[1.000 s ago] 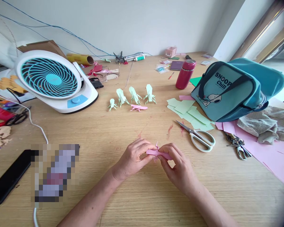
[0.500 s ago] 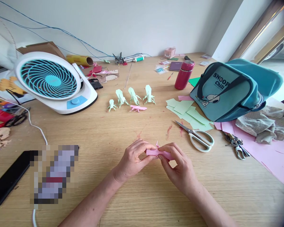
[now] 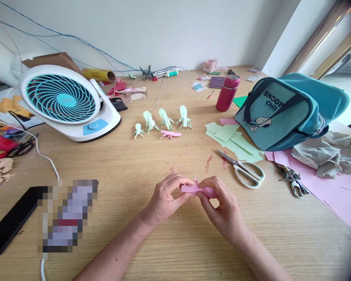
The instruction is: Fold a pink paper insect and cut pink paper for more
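Note:
Between both hands, just above the wooden table [image 3: 152, 164], is a folded piece of pink paper [image 3: 190, 189] with a thin point sticking up at its far side. My left hand [image 3: 169, 195] pinches its left part between thumb and fingers. My right hand [image 3: 220, 199] grips the right part, thumb below and fingers on top, hiding some of the folds. Beyond the hands stand several pale green origami insects [image 3: 166, 119], and a pink origami insect [image 3: 171, 134] lies in front of them. To the right of my right hand lie scissors [image 3: 248, 173] with white handles.
Green paper pieces [image 3: 231, 138] lie beside a teal bag [image 3: 269, 113] at right, with keys [image 3: 292, 179] and pink sheets [image 3: 330, 191] nearer. A dark red bottle [image 3: 228, 93] stands behind. On the left are a white fan [image 3: 102, 121], a black phone [image 3: 13, 218] and a white cable [image 3: 48, 158].
Both hands keep their pinch on the pink paper. The fingers of my right hand have shifted very slightly, and the paper's upright point leans a little differently.

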`<action>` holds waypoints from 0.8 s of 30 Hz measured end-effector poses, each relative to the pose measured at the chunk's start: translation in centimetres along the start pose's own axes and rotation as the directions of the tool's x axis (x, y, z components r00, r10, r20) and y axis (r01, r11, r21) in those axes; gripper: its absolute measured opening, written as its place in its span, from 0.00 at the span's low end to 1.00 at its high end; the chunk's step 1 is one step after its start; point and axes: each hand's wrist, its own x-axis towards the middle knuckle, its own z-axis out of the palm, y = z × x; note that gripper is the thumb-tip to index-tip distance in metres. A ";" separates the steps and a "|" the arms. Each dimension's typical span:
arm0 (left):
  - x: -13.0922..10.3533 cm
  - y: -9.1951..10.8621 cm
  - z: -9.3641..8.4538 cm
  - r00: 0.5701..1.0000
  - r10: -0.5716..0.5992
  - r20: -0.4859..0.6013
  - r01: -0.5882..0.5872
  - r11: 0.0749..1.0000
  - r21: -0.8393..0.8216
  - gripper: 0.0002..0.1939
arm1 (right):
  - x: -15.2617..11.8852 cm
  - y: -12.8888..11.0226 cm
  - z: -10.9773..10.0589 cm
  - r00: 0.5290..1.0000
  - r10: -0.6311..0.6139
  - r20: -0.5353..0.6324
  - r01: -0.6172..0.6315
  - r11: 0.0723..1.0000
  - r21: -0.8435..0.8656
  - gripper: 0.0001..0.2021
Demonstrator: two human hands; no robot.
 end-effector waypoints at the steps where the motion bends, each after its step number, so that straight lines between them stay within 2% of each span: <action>1: 0.0 0.0 0.0 1.000 0.007 0.000 -0.007 1.000 0.005 0.08 | 0.0 0.0 0.0 1.000 -0.001 -0.007 0.001 1.000 0.005 0.07; 11: 0.0 0.2 -0.1 0.997 0.081 0.003 -0.081 0.995 0.060 0.09 | -0.1 -0.1 0.0 0.999 0.035 0.003 -0.035 0.997 0.068 0.06; 18: -0.1 0.1 0.0 0.994 0.110 0.006 -0.110 0.990 0.088 0.09 | 0.0 -0.1 0.1 1.000 -0.002 -0.010 0.003 0.998 0.064 0.06; 24: -0.1 0.0 0.0 0.985 0.166 0.034 -0.170 0.975 0.144 0.10 | -0.1 -0.2 0.0 0.999 0.045 0.025 -0.047 0.996 0.081 0.07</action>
